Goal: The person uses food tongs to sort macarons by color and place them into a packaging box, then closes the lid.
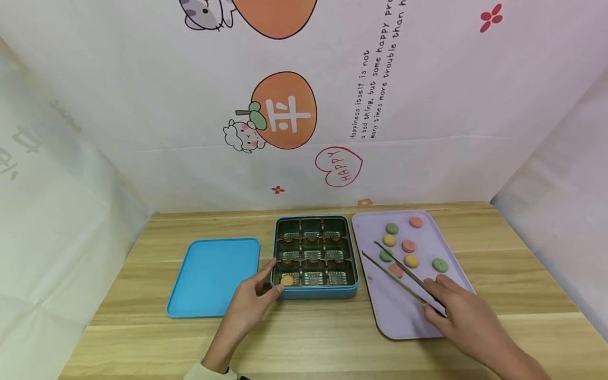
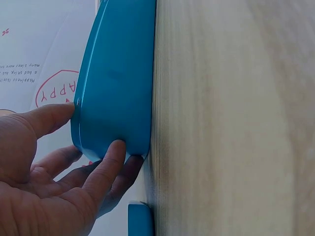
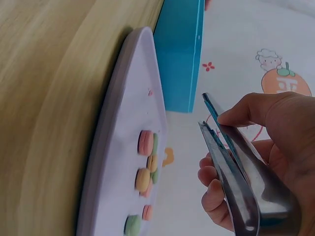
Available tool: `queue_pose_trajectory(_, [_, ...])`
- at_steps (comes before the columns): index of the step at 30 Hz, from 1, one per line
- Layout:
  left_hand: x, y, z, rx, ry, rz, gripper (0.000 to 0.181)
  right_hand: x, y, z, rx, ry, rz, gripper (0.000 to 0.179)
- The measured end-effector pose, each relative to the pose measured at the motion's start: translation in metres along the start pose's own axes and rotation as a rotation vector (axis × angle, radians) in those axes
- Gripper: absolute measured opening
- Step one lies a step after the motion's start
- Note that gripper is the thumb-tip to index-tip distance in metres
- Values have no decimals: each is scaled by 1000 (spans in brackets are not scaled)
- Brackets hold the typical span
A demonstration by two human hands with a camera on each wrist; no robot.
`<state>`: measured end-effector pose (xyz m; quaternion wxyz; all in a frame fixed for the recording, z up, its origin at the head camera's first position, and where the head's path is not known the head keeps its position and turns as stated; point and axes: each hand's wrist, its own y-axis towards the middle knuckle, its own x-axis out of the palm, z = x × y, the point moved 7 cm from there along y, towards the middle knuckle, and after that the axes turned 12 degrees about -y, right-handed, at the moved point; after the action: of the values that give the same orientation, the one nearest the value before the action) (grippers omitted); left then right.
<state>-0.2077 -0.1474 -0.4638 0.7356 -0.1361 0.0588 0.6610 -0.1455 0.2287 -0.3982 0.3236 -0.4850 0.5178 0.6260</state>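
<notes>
A blue tin box [image 1: 317, 293] with a divided plastic insert stands mid-table; a yellow macaron [image 1: 287, 281] lies in its front-left compartment. My left hand [image 1: 252, 295] holds the box at that corner, thumb on the front rim and fingers along the left side. My right hand [image 1: 463, 316] grips metal tongs [image 1: 404, 287], also seen in the right wrist view as tongs [image 3: 241, 182] with tips apart and nothing between them. Below the tongs, pink, green and yellow macarons, like this yellow macaron [image 1: 411, 260], lie scattered on a lilac tray [image 1: 394, 322].
Left of the box lies a flat blue lid [image 1: 216, 279] on the wooden table [image 1: 304, 343]. A printed white cloth [image 1: 190, 158] hangs behind the table's far edge, and pale cloth stands at both sides. The tray sits close against the box's right side.
</notes>
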Motion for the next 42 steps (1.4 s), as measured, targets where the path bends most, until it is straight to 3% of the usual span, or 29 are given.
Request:
queue_pose_trajectory(25, [0, 0, -1, -4, -9, -10, 66, 21, -19, 53, 85, -48, -9, 40])
queue_pose_trajectory(42, [0, 0, -1, -7, -3, -10, 66, 34, -27, 70, 101, -68, -41, 41])
